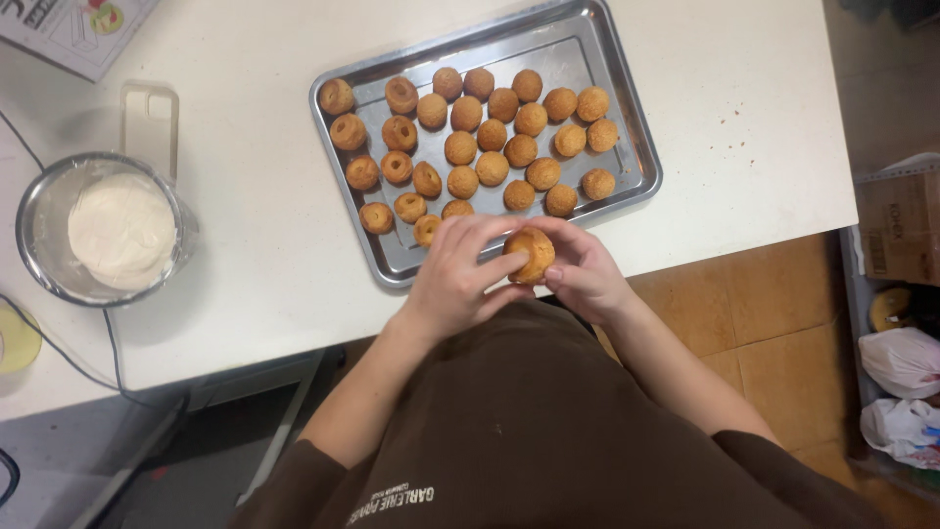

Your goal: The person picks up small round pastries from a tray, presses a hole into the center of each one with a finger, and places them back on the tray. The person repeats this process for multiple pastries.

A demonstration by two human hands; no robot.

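Puff (530, 254), golden, judged light with a brittle crushable shell, is held above the counter (264, 264) edge by the tray (627, 118), cupped loosely at its sides between left hand (458, 274) and right hand (584, 274).

Hidden and cut-off parts at the bench

The left hand (455, 274) covers the tray (627, 118)'s near rim and part of the pastry ball (530, 255); the right hand (583, 272) hides the ball's other side. The paper sheet (69, 29) at the bench (245, 255)'s far left corner is cut off.
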